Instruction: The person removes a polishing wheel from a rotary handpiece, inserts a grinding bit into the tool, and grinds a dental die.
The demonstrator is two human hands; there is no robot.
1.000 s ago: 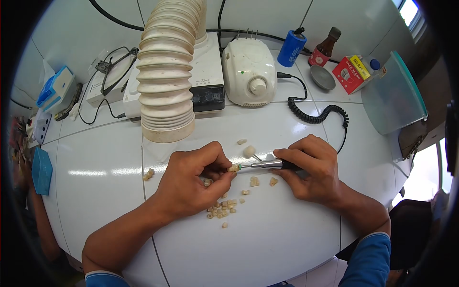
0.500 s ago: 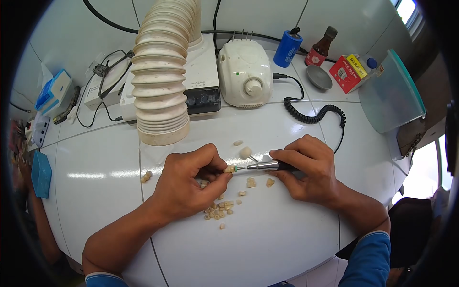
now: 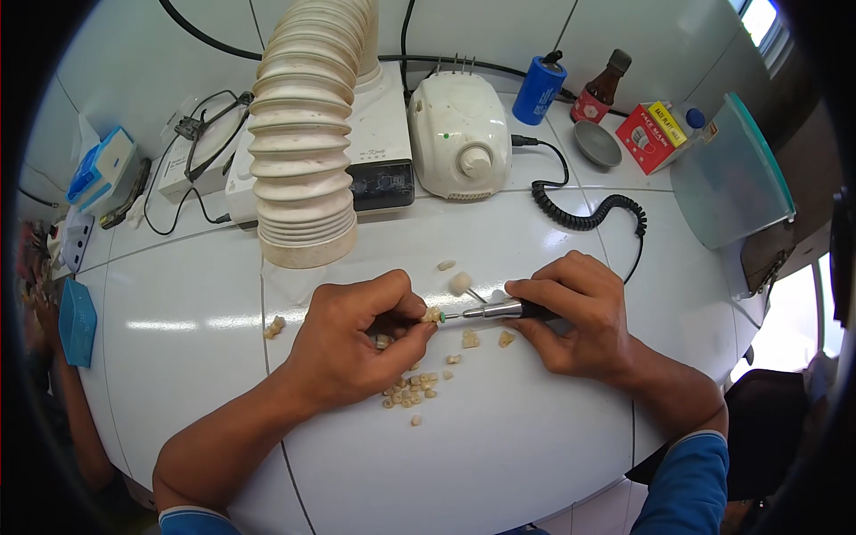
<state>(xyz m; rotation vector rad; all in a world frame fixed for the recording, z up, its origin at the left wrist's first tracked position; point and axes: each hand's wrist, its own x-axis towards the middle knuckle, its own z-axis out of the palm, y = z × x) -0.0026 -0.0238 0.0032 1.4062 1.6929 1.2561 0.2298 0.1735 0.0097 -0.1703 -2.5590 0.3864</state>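
A small yellowish dental crown point(image 3: 432, 315) is pinched between the thumb and fingers of my left hand point(image 3: 361, 330). My right hand point(image 3: 575, 312) grips a rotary handpiece point(image 3: 499, 308), silver at the front and black behind. The green tip point(image 3: 443, 317) of its bur meets the crown's right side. More tooth-coloured pieces point(image 3: 408, 390) lie clustered below my left hand, and one sits partly hidden under its fingers. Loose crowns point(image 3: 471, 339) rest beneath the handpiece. A white polishing bur point(image 3: 460, 283) with a metal shank lies just above it.
A ribbed suction hose point(image 3: 303, 160) hangs at upper left, beside a white control unit point(image 3: 462, 138) with a coiled cord point(image 3: 588, 217). Behind stand a blue can point(image 3: 537, 89), a brown bottle point(image 3: 602, 87), a box point(image 3: 651, 138) and a clear bin point(image 3: 731, 178). Another person's arm point(image 3: 76, 410) shows at left.
The view has shifted very slightly. The crown in my left hand has tilted a little against the green bur tip. Both hands otherwise keep their places.
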